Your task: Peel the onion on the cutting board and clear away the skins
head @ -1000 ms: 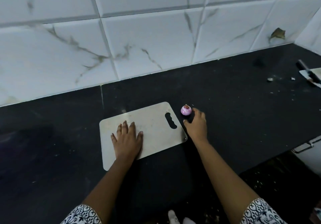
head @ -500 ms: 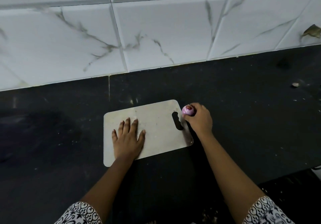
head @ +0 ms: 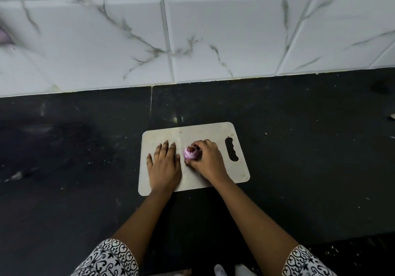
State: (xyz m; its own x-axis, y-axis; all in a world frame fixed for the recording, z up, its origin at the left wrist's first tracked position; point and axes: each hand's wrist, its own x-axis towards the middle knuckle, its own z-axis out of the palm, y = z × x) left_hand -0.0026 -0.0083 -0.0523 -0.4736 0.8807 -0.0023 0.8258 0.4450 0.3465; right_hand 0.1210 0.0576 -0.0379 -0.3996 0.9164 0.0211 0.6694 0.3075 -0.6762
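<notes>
The onion (head: 190, 153) is gripped by the curled right hand (head: 208, 160) on the cutting board (head: 239, 168), just beside the left hand (head: 163, 165). The left hand is laid flat on the board, fingers straight, nothing held.

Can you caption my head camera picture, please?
Right hand holds a purple onion on the cutting board; left hand rests flat beside it.

Dark speckled countertop (head: 299, 168) all over, white marble-look wall tiles (head: 213, 40) up at 12, tiny pale scrap (head: 392, 116) at 3.
</notes>
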